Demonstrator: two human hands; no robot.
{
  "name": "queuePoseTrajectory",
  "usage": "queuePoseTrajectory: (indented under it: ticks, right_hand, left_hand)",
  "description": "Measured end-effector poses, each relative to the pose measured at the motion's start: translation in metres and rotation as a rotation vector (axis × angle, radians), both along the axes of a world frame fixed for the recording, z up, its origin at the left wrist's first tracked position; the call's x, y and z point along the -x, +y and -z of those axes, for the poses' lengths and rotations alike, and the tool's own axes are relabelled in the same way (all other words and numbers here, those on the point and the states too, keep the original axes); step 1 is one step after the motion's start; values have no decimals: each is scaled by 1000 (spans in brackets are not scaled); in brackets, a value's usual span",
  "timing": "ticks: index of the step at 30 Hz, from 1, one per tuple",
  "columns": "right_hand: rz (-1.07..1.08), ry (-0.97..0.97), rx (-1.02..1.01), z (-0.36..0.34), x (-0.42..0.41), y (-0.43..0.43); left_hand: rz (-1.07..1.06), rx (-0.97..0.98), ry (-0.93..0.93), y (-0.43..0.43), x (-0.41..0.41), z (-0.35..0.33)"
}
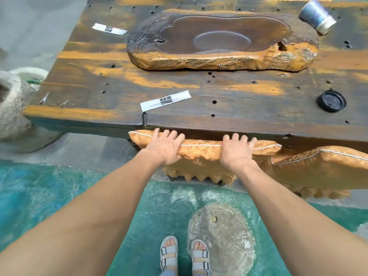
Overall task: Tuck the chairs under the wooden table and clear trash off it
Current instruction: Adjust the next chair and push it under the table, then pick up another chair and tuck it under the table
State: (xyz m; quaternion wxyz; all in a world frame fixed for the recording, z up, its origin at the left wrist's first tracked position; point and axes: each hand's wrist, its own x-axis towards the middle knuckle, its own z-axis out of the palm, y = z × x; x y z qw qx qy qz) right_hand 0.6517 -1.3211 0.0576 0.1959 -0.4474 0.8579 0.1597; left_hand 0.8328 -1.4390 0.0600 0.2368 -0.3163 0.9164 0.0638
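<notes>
1. Seat of the near chair (201, 155), with its orange cushion, sits partly under the front edge of the wooden table (95, 76).
2. Both the left hand (165, 149) and the right hand (237, 153) press on the cushion's front edge, fingers spread fairly straight over its top, grasping nothing.
3. Just to the right, a second chair (322, 166) sticks out farther.
4. On the table lie a near wrapper (165, 100), a far wrapper (109, 29), a black lid (331, 101), a tipped cup (317, 15) and a carved tray (219, 42).

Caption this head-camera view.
Left hand and right hand rest on a cushioned chair at the wooden table bearing a wrapper.
</notes>
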Motion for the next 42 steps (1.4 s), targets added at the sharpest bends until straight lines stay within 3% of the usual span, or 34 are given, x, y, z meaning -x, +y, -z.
queuePoseTrajectory:
  ticks: [4,13,21,27,36,42]
  right_hand:
    - [-25,-59,-97,-20,-39,-15]
    - [-216,-262,-140,-83,-98,-49]
    - [-357,-322,15,-164,-183,-138]
    - [-443,-330,142,-226,-289,-220]
    - [-292,-342,260,-258,-431,-349]
    - [-170,-310,365,-275,-472,-389]
  left_hand:
    - [-47,-86,62,-5,-28,-24]
    - [-332,-179,-89,-9,-136,-88]
    - [-599,142,150,-76,-249,-198]
    - [-752,226,257,-143,-352,-253]
    - [-722,194,384,-282,-472,-280]
    - [-612,154,377,-350,-507,-291]
